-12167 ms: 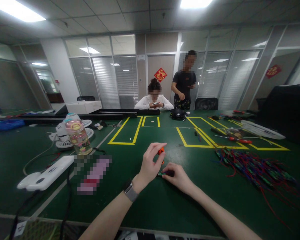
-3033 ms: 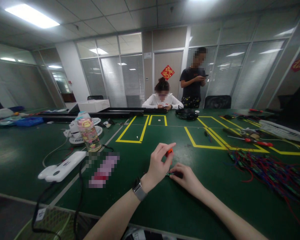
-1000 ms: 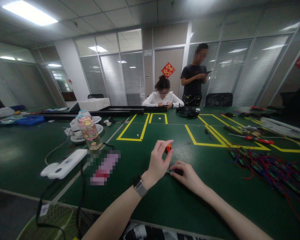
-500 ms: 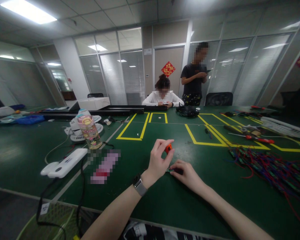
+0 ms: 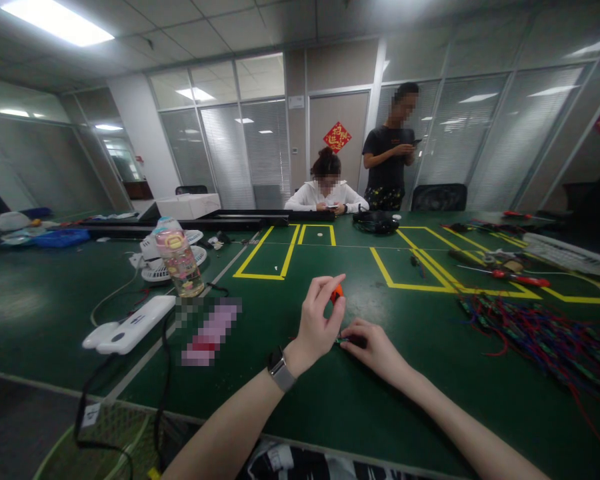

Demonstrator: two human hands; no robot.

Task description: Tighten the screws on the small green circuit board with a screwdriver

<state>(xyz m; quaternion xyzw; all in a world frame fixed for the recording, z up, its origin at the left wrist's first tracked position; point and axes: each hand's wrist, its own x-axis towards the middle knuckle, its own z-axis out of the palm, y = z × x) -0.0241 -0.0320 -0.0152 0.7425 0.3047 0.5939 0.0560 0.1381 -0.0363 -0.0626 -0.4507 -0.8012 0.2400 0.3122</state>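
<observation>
My left hand [image 5: 321, 317], with a watch [image 5: 280, 370] on its wrist, is raised over the table, its fingers curled round an orange-handled tool [image 5: 337, 293]. Only the orange part shows, with a dark patch; its lower end is hidden behind the fingers, so the exact kind is unclear. Close by on the right, my right hand [image 5: 373, 347] rests low at the tabletop. Thumb and forefinger pinch a small green circuit board [image 5: 339, 341], mostly covered by the fingers of both hands.
Many circuit boards with red and blue wires [image 5: 535, 340] lie heaped at right, below a red-handled screwdriver [image 5: 517, 278]. A drink bottle [image 5: 183, 267], white fan [image 5: 155, 272] and white device [image 5: 135, 327] stand left. Two people are across the green table [image 5: 260, 320].
My left hand has tilted slightly, and less of the orange handle shows now. My right hand holds nearly the same place with the circuit board.
</observation>
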